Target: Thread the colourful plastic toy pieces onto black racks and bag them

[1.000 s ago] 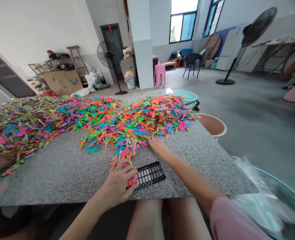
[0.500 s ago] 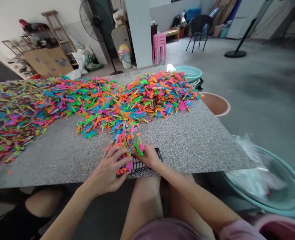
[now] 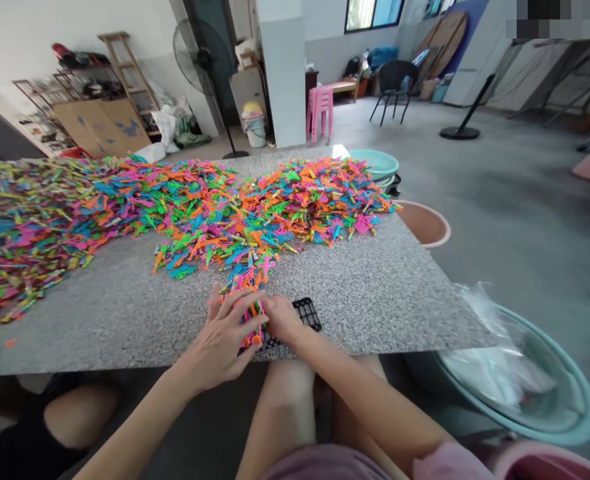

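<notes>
I have the left hand (image 3: 217,337) loosely clasping pieces (image 3: 255,339) bunched at the left end of the rack (image 3: 307,313). The right hand (image 3: 282,319) is curled over the rack's middle, its grip hidden from me. Beyond the rack spreads the multicoloured pile (image 3: 309,193).

Black grid tray (image 3: 307,313), speckled grey tabletop (image 3: 369,287), multicoloured pieces (image 3: 319,197)

Speckled gray granite tabletop (image 3: 375,293) is largely covered along its far side and left by heaped small multicolored plastic pieces (image 3: 319,193). Black gridded tray (image 3: 307,315) is set near front edge, partly hidden. Lone orange scrap (image 3: 11,343) is seen front-left.
</notes>
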`<state>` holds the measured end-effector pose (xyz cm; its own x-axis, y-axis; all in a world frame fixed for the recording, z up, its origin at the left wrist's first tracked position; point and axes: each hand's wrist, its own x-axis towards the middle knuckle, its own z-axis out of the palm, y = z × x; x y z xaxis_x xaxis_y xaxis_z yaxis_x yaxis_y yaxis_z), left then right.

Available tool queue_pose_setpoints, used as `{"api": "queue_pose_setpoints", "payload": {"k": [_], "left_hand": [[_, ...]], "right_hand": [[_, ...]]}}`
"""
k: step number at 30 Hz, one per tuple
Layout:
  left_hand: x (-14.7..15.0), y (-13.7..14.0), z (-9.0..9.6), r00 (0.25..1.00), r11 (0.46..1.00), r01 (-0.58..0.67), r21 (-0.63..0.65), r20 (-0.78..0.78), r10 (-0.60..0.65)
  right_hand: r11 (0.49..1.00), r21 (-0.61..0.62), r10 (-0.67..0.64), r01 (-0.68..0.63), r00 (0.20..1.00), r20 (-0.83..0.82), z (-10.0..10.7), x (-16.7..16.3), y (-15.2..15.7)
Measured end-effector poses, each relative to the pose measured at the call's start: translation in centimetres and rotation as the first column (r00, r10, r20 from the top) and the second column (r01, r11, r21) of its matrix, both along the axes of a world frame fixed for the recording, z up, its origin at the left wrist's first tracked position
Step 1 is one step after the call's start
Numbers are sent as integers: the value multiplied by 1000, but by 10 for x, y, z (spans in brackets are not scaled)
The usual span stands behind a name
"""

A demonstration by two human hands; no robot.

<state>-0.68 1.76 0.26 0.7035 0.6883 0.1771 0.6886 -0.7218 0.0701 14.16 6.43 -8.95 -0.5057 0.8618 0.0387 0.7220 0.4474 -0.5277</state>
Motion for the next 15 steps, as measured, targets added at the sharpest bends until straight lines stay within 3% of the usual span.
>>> {"api": "queue_pose_setpoints", "payload": {"k": [3, 6, 8, 11, 12, 15], "left_hand": [[0, 2, 2, 997, 994, 78, -80, -1, -79], [1, 2, 5, 999, 988, 51, -149, 24, -48], [2, 2, 6, 999, 983, 28, -179, 43, -20], [4, 0, 12, 1000, 973, -2, -232, 21, 8], [5, -1, 15, 1000, 967, -11, -253, 7, 13], [7, -2, 24, 999, 951, -25, -307, -29, 17]], "right_hand": [[999, 6, -33, 34, 997, -62, -8, 1, -3], [998, 21, 57, -55, 994, -96, -4, 22, 25], [994, 48, -101, 103, 994, -40, 5, 39, 61], [879, 108, -475, 465, 872, 115, 18, 52, 115], [863, 115, -506, 493, 849, 152, 19, 52, 128], [890, 108, -455, 442, 871, 187, 17, 50, 145]]}}
